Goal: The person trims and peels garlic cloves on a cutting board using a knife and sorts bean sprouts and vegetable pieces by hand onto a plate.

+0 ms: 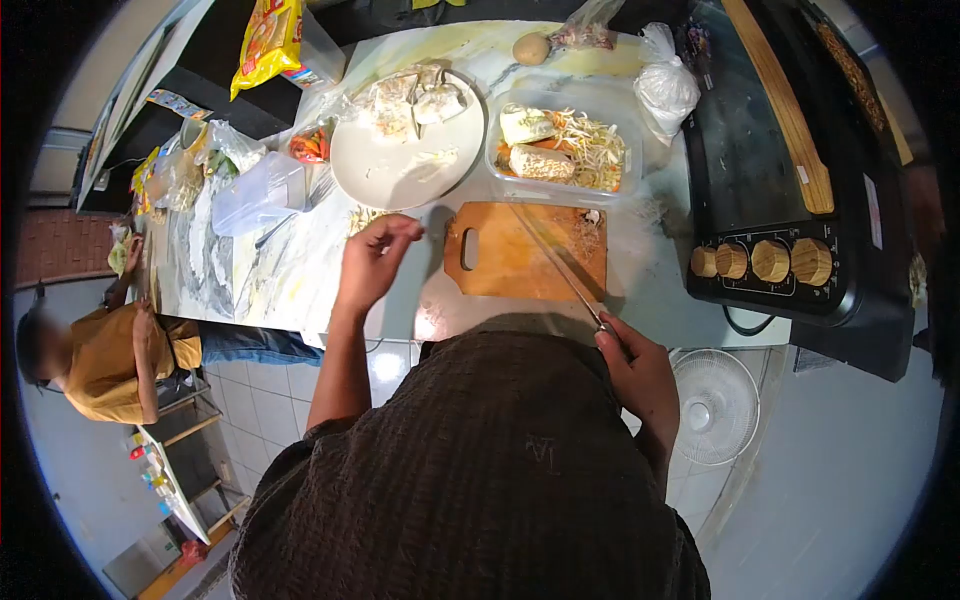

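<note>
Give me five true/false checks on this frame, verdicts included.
1. The right hand holds the knife. True.
2. The left hand grips the board. False: the left hand is apart from the board, with nothing visible in it.
3. Sprouts lie in the tub. True.
4. Only two stove knobs show. False: four knobs show.
5. The plate is left of the tub. True.
</note>
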A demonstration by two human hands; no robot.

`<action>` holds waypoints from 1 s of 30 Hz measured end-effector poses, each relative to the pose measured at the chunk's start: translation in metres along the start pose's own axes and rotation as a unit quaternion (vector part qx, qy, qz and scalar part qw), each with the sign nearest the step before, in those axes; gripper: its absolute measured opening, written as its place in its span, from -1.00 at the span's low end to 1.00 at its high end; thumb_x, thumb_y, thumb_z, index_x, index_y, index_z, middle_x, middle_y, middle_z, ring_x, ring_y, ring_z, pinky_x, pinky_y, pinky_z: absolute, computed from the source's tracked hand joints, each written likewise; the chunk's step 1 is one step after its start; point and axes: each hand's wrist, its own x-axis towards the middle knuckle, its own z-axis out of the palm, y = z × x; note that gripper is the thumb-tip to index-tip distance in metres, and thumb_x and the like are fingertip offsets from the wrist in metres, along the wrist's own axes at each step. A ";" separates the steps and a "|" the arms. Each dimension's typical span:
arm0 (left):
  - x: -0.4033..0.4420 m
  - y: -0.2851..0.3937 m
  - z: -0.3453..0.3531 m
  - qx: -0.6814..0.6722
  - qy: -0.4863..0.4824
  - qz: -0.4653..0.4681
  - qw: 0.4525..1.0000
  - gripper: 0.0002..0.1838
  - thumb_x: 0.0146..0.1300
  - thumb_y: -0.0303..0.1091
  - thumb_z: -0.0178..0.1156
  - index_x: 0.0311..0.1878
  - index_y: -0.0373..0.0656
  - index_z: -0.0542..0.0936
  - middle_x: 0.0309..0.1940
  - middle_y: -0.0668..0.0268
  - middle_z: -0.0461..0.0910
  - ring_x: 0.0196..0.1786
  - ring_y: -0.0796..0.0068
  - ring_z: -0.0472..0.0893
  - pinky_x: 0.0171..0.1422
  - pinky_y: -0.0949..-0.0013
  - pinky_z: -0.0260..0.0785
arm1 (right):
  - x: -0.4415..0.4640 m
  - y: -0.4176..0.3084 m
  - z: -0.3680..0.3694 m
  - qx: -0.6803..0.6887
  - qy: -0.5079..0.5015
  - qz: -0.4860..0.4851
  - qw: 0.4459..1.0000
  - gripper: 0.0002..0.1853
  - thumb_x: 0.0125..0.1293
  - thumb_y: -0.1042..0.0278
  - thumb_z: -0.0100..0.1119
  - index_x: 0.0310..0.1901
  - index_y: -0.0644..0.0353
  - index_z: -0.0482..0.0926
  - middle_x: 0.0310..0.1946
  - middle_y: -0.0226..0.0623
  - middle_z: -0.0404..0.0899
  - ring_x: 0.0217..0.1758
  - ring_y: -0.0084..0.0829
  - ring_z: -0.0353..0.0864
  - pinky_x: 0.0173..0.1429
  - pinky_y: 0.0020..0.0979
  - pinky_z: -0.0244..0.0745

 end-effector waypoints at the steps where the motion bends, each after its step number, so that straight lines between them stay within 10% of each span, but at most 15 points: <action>1: 0.001 0.002 0.009 -0.008 -0.021 0.001 1.000 -0.83 0.47 -0.41 0.27 -0.02 -0.32 0.69 -0.20 0.31 0.77 -0.16 0.60 0.70 0.00 0.48 0.53 | 0.000 0.001 0.000 0.000 -0.002 -0.009 1.000 -0.54 0.46 0.03 0.23 0.26 0.11 0.65 -0.10 -0.08 0.77 -0.03 -0.32 0.72 0.11 -0.34 0.55; 2: 0.001 0.006 0.019 -0.020 -0.034 0.011 0.999 -0.82 0.48 -0.39 0.27 -0.01 -0.31 0.70 -0.19 0.32 0.77 -0.16 0.61 0.70 0.01 0.48 0.53 | -0.001 0.003 0.000 0.001 -0.006 -0.017 1.000 -0.52 0.46 -0.04 0.21 0.26 0.06 0.65 -0.03 0.03 0.75 0.06 -0.09 0.78 0.16 -0.26 0.58; 12: 0.013 0.017 0.092 -0.080 -0.115 0.023 0.990 -0.84 0.51 -0.41 0.23 0.01 -0.28 0.67 -0.16 0.29 0.77 -0.10 0.60 0.68 0.01 0.48 0.51 | -0.005 0.024 0.003 0.030 0.020 -0.024 0.999 -0.50 0.47 -0.08 0.20 0.27 0.05 0.64 -0.03 0.01 0.75 0.07 -0.06 0.77 0.16 -0.25 0.58; 14: 0.014 0.019 0.102 -0.072 -0.113 0.022 0.991 -0.85 0.50 -0.41 0.25 0.00 -0.27 0.66 -0.17 0.30 0.77 -0.10 0.60 0.68 0.01 0.48 0.51 | -0.007 0.022 0.002 0.034 0.000 0.009 0.999 -0.54 0.51 0.12 0.22 0.29 0.22 0.61 0.03 -0.08 0.76 0.09 -0.43 0.71 0.22 -0.41 0.51; 21: 0.021 0.022 0.126 0.069 -0.111 0.113 0.985 -0.86 0.34 -0.42 0.37 -0.12 -0.26 0.68 -0.22 0.15 0.73 -0.19 0.27 0.72 -0.08 0.31 0.54 | -0.009 0.032 0.007 0.051 0.019 0.004 0.999 -0.54 0.50 0.13 0.22 0.28 0.23 0.61 0.05 -0.06 0.75 0.13 -0.42 0.70 0.24 -0.40 0.50; 23: 0.021 0.022 0.127 0.093 -0.097 0.186 0.973 -0.85 0.31 -0.41 0.38 -0.13 -0.27 0.69 -0.23 0.14 0.71 -0.19 0.19 0.71 -0.07 0.27 0.54 | -0.009 0.037 0.009 0.035 0.045 -0.027 0.998 -0.52 0.48 -0.07 0.19 0.25 0.04 0.65 -0.10 0.05 0.75 0.01 -0.03 0.78 0.09 -0.21 0.60; 30: 0.021 0.013 0.129 0.126 -0.077 0.172 0.974 -0.86 0.24 -0.38 0.44 -0.17 -0.19 0.77 -0.18 0.19 0.68 -0.13 0.17 0.69 -0.02 0.23 0.54 | -0.010 0.035 0.013 0.043 0.039 -0.046 0.997 -0.53 0.49 -0.05 0.18 0.23 0.08 0.66 -0.10 0.10 0.74 0.03 0.00 0.76 0.10 -0.21 0.60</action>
